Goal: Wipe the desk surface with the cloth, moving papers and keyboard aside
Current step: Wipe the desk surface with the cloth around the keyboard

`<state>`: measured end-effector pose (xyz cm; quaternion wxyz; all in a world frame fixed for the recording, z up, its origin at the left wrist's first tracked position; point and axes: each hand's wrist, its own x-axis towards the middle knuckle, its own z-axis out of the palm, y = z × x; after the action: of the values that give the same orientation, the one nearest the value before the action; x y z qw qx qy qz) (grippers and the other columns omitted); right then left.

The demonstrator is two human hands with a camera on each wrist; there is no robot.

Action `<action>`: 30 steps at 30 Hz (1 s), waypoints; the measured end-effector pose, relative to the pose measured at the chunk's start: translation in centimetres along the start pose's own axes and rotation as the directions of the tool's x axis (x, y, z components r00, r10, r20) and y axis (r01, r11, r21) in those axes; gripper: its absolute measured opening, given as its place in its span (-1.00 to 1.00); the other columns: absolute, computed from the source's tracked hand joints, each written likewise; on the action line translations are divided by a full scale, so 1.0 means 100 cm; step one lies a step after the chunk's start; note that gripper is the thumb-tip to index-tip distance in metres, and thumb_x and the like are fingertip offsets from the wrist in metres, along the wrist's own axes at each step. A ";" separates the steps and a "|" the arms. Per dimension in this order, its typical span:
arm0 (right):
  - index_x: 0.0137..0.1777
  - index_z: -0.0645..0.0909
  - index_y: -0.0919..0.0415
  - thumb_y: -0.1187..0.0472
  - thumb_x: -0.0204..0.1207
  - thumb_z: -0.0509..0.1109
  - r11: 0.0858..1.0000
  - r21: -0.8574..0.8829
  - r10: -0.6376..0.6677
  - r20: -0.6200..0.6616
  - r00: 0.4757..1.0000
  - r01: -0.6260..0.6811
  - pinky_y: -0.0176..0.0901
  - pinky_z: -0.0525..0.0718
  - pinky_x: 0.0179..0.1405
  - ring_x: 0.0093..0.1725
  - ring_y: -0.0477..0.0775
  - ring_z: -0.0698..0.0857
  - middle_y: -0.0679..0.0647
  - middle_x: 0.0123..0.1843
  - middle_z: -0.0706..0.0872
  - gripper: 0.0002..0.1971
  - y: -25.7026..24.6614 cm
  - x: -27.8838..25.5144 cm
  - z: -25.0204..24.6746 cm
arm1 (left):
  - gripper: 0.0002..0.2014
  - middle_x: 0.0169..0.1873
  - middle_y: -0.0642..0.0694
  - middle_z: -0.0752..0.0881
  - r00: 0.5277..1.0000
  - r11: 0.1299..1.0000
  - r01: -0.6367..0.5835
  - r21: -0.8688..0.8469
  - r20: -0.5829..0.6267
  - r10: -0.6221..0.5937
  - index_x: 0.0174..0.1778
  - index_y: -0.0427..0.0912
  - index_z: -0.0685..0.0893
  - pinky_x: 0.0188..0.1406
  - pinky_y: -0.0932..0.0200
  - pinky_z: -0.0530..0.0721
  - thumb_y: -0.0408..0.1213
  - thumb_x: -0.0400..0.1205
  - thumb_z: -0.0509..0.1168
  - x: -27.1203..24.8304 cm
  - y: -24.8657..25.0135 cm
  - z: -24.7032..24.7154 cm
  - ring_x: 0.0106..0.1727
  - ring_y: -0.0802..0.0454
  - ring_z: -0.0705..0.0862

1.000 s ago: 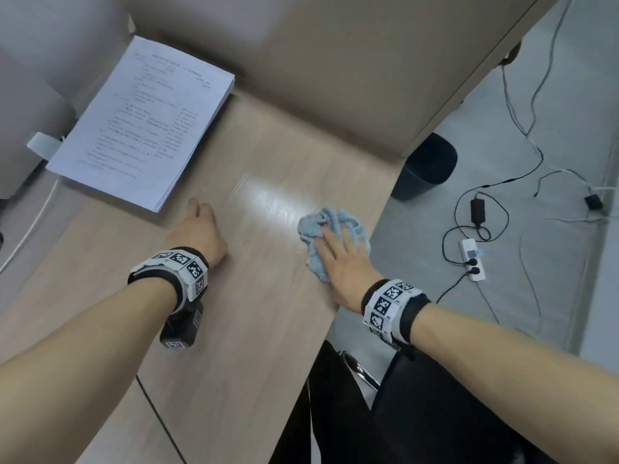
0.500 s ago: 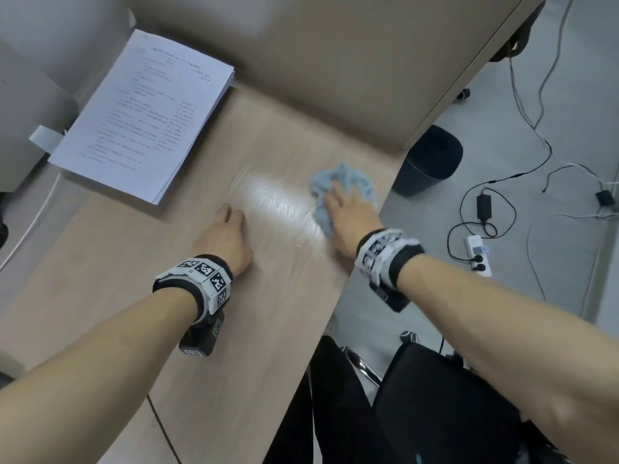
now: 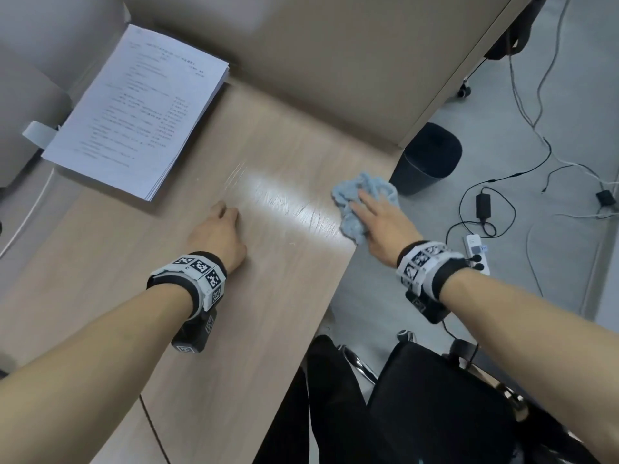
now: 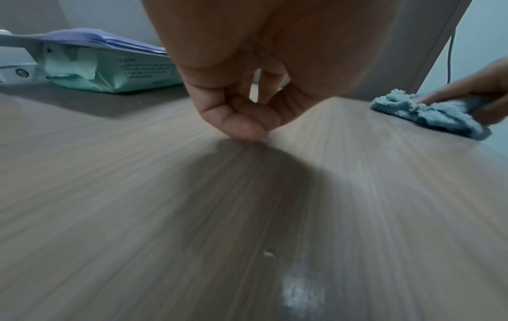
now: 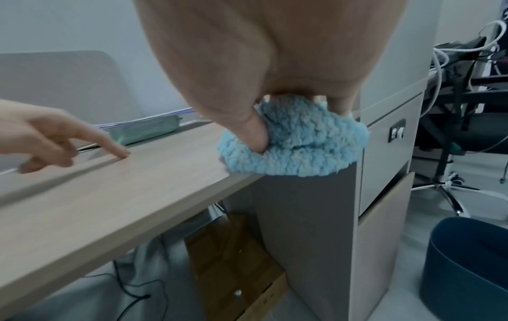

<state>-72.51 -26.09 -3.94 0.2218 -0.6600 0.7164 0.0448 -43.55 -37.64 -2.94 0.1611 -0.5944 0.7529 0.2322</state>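
A fluffy light-blue cloth lies bunched at the right edge of the wooden desk, partly overhanging it. My right hand presses it down with straight fingers, the thumb dug into the pile. My left hand rests on the desk's middle with loosely curled fingers and holds nothing. A stack of printed papers sits at the far left. No keyboard is in view.
A tan partition bounds the desk's far side. A green tissue pack lies under the papers. On the floor to the right are a dark bin, a power strip and cables. A black chair is below.
My right hand has slid the cloth away from me and then out to the desk's right edge. The left hand has stayed resting mid-desk.
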 end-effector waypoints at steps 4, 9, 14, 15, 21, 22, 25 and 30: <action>0.65 0.26 0.12 0.21 0.51 0.41 0.998 0.032 0.061 -0.017 0.998 -0.060 0.40 0.38 0.52 0.68 0.35 0.15 0.12 0.72 0.16 -0.29 0.026 0.039 -0.016 | -0.38 0.67 0.00 0.17 1.000 1.000 0.003 -0.027 -0.002 -0.003 0.48 -0.06 0.41 0.32 -0.09 0.57 -0.36 0.43 0.25 0.002 -0.002 0.003 0.41 -0.31 0.56; 0.59 0.29 0.20 0.16 0.44 0.45 0.988 -0.074 0.128 -0.059 0.990 -0.132 0.27 0.49 0.42 0.52 0.36 0.36 0.24 0.64 0.25 -0.29 0.028 0.073 -0.028 | -0.39 0.59 -0.02 0.33 0.999 0.999 -0.020 -0.032 -0.027 0.020 0.45 -0.05 0.46 0.29 -0.07 0.59 -0.38 0.42 0.24 0.001 -0.004 0.000 0.40 -0.26 0.57; 0.60 0.25 0.18 0.13 0.44 0.44 0.985 -0.104 0.138 -0.026 0.990 -0.140 0.27 0.45 0.46 0.54 0.37 0.34 0.21 0.65 0.23 -0.26 0.013 0.108 -0.038 | -0.39 0.59 0.03 0.34 0.999 0.998 -0.026 -0.050 -0.040 0.024 0.45 0.00 0.47 0.28 -0.03 0.60 -0.36 0.43 0.24 0.001 -0.005 -0.001 0.36 -0.24 0.60; 0.61 0.24 0.18 0.13 0.45 0.43 0.986 -0.098 0.133 -0.020 0.991 -0.134 0.27 0.45 0.46 0.54 0.37 0.33 0.20 0.66 0.22 -0.26 0.007 0.114 -0.042 | -0.38 0.61 0.04 0.33 0.999 0.999 -0.023 -0.047 -0.029 0.022 0.46 0.01 0.45 0.28 -0.03 0.60 -0.36 0.43 0.23 0.001 -0.004 -0.001 0.37 -0.24 0.60; 0.55 0.34 0.13 0.19 0.46 0.40 0.990 -0.134 -0.046 0.029 0.999 0.050 0.25 0.49 0.36 0.49 0.37 0.38 0.17 0.62 0.28 -0.37 -0.062 0.136 -0.040 | -0.48 0.63 0.00 0.34 0.999 0.985 -0.039 -0.166 -0.020 0.036 0.54 -0.03 0.44 0.49 0.01 0.43 -0.28 0.60 0.20 0.001 -0.009 -0.008 0.54 -0.15 0.46; 0.53 0.38 0.11 0.18 0.47 0.38 0.990 -0.119 -0.077 0.037 0.996 0.081 0.23 0.50 0.33 0.47 0.36 0.38 0.15 0.60 0.31 -0.41 -0.075 0.137 -0.039 | -0.52 0.58 -0.01 0.44 1.000 0.970 -0.011 -0.244 -0.028 0.004 0.51 -0.03 0.47 0.49 0.02 0.42 -0.24 0.63 0.21 0.001 -0.015 -0.010 0.51 -0.15 0.49; 0.48 0.47 0.08 0.12 0.50 0.36 0.992 -0.042 -0.113 0.037 0.993 0.115 0.15 0.53 0.28 0.41 0.30 0.43 0.15 0.51 0.44 -0.48 -0.104 0.137 -0.040 | -0.76 0.10 -0.10 0.75 0.965 0.773 0.169 -0.612 -0.056 -0.255 0.18 -0.03 0.69 0.24 -0.09 0.68 -0.17 0.64 0.24 0.002 -0.040 -0.020 0.12 -0.23 0.75; 0.47 0.50 0.15 0.08 0.55 0.38 0.977 0.127 -0.182 0.071 0.981 0.172 0.12 0.50 0.41 0.43 0.31 0.46 0.20 0.44 0.50 -0.51 -0.147 0.142 -0.045 | -0.69 -0.08 -0.27 0.79 0.808 0.114 0.331 -0.937 0.218 -0.547 -0.23 -0.13 0.58 -0.58 0.17 0.67 -0.01 0.71 0.18 0.004 -0.092 -0.051 -0.49 -0.01 0.66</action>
<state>-59.96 -42.71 -1.92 0.2936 -0.7044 0.6462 0.0086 -34.52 -42.45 -0.38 -0.2345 -0.7804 0.2580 0.5191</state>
